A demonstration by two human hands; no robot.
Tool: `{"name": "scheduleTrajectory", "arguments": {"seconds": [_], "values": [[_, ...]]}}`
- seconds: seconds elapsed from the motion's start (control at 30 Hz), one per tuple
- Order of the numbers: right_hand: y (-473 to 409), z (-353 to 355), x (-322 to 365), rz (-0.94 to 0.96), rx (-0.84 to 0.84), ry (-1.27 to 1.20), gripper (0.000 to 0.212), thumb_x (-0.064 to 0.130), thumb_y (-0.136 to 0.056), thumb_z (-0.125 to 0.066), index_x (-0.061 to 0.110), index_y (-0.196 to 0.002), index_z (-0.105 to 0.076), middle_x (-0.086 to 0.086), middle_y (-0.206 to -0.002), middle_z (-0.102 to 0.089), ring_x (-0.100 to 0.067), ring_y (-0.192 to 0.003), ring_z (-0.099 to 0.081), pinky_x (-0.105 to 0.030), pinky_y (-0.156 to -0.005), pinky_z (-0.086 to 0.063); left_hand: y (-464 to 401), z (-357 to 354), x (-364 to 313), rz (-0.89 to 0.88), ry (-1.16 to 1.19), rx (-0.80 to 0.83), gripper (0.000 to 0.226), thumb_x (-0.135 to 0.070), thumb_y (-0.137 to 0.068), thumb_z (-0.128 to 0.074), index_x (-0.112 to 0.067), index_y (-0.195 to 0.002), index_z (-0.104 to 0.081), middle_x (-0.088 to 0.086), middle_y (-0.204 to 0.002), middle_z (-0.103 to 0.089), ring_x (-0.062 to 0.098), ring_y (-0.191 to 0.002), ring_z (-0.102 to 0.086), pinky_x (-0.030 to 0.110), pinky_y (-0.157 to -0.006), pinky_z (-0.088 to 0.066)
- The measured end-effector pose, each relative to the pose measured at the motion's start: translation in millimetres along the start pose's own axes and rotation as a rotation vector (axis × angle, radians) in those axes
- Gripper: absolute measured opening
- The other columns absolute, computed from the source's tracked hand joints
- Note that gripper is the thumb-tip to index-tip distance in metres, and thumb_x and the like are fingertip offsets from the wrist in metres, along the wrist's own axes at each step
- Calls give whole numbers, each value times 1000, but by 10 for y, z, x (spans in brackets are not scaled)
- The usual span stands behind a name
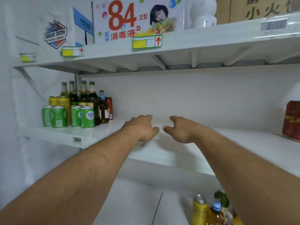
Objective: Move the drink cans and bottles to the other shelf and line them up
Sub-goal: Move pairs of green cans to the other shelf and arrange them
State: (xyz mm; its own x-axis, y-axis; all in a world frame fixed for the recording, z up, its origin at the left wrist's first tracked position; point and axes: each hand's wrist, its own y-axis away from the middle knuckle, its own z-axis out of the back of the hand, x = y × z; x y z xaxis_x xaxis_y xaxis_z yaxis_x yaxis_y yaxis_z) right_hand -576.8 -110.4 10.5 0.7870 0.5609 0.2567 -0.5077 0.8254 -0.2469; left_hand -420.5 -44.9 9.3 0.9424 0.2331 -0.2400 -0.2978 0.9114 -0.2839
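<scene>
Both arms reach over the middle white shelf (227,143). My left hand (142,127) and my right hand (180,129) hover close together above its bare middle, fingers loosely curled, holding nothing. At the shelf's left end stand several green cans (68,116), yellow cans (60,101), green glass bottles (87,96), a brown bottle (103,109) and a red can (109,104). A red can (291,120) stands at the far right. Below, at bottom right, a yellow can (199,210), an amber bottle (215,213) and a green bottle (223,200) show beside my right forearm.
The upper shelf (194,41) carries a disinfectant carton (138,18), a white jug (203,13) and a cardboard box (259,8). Price tags (146,41) hang on its front edge. A white wall (24,95) closes the left side.
</scene>
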Motion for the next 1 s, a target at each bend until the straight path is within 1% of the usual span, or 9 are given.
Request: {"name": "scheduleTrajectory", "arguments": {"seconds": [0.17,0.33,0.47,0.57,0.73,1.0], "values": [[7,-132,273,87,48,-41,73,54,-105,-37,14,-163,-18,-5,-169,-25,-29,-151,-32,-43,-120,-31,260,118,329,139,-37,-11,75,-58,-100,-47,-32,-164,-18,-1,-170,-24,29,-152,-32,48,-119,-36],[79,-263,477,141,91,-58,72,53,-106,-37,14,-163,-18,-5,-169,-23,-27,-153,-28,-40,-122,-27,488,132,589,218,-52,-9,77,-58,-99,-48,-30,-164,-18,0,-171,-22,29,-153,-31,49,-121,-35],[99,-297,703,175,95,-81,73,53,-106,-38,14,-163,-18,-6,-169,-24,-28,-152,-30,-41,-121,-29,606,204,765,244,-55,-31,75,-58,-100,-47,-30,-164,-19,-1,-171,-24,28,-152,-32,47,-120,-35],[94,-341,894,192,97,-97,73,54,-105,-39,15,-163,-18,-5,-168,-27,-26,-147,-39,-41,-120,-31,632,255,940,253,-50,-41,75,-58,-100,-47,-31,-164,-20,-2,-170,-26,28,-150,-36,48,-118,-38],[6,-434,1247,202,85,-89,72,53,-106,-38,15,-164,-17,-4,-170,-22,-26,-153,-28,-38,-121,-28,644,320,1306,258,-44,-48,75,-59,-100,-47,-33,-164,-19,-4,-169,-26,26,-150,-35,50,-119,-37],[-209,-673,2176,206,75,-67,72,53,-106,-40,17,-164,-17,-5,-169,-23,-27,-152,-30,-40,-122,-30,562,534,2297,261,17,-68,75,-58,-99,-50,-32,-163,-21,-3,-169,-29,26,-151,-35,47,-119,-37]]}}
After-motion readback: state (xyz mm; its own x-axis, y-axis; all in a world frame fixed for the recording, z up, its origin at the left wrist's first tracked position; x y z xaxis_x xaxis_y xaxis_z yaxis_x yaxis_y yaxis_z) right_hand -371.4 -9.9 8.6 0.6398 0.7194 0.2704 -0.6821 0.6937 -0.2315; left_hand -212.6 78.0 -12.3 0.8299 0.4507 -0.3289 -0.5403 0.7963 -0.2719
